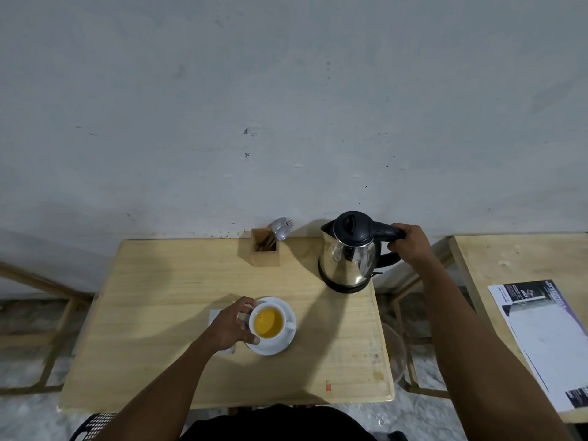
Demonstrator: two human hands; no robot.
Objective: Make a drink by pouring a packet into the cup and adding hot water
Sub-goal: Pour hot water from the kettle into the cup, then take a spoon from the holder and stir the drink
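Observation:
A white cup (pixel 266 322) filled with orange-yellow liquid stands on a white saucer (pixel 280 345) near the middle of the wooden table (pixel 159 345). My left hand (pixel 232 324) curls around the cup's left side, fingers on its rim and wall. A steel kettle (pixel 348 249) with a black lid stands upright on its base at the table's back right. My right hand (pixel 410 243) is closed on the kettle's black handle. A white packet (pixel 214 315) lies flat beside the saucer, mostly hidden under my left hand.
A wooden holder (pixel 264 251) with spoons and a fork stands at the back edge against the wall. A second wooden table (pixel 477 259) on the right carries a printed box (pixel 547 338). A clear container (pixel 396 351) sits on the floor between the tables.

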